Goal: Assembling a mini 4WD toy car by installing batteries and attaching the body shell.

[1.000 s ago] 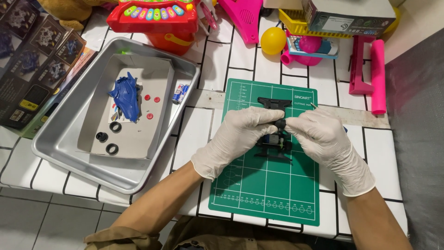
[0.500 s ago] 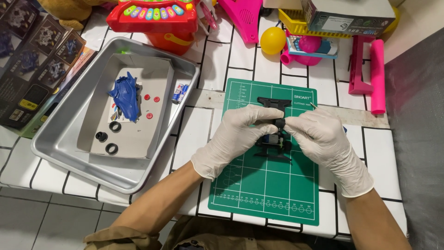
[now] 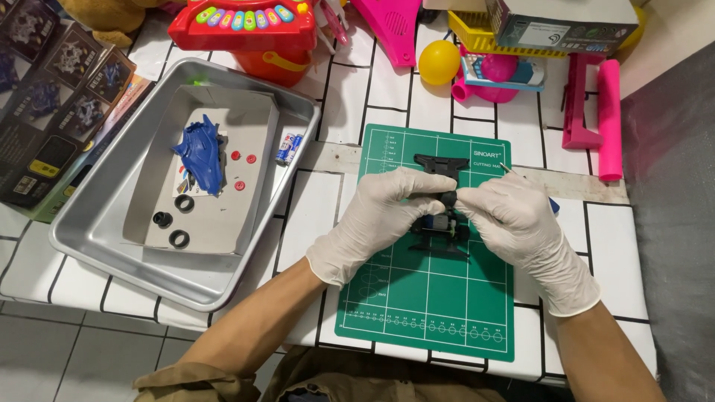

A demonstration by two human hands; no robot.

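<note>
Both hands wear white gloves and meet over a green cutting mat. My left hand and my right hand pinch a small black toy car chassis from either side, holding it just above the mat. A small black wheel sits between the fingertips at the chassis top. A screwdriver tip pokes out behind my right hand.
A metal tray at left holds a grey cardboard insert with a blue car body shell, black tyres, red small parts and two batteries. Colourful toys, a yellow ball and boxes crowd the table's far edge.
</note>
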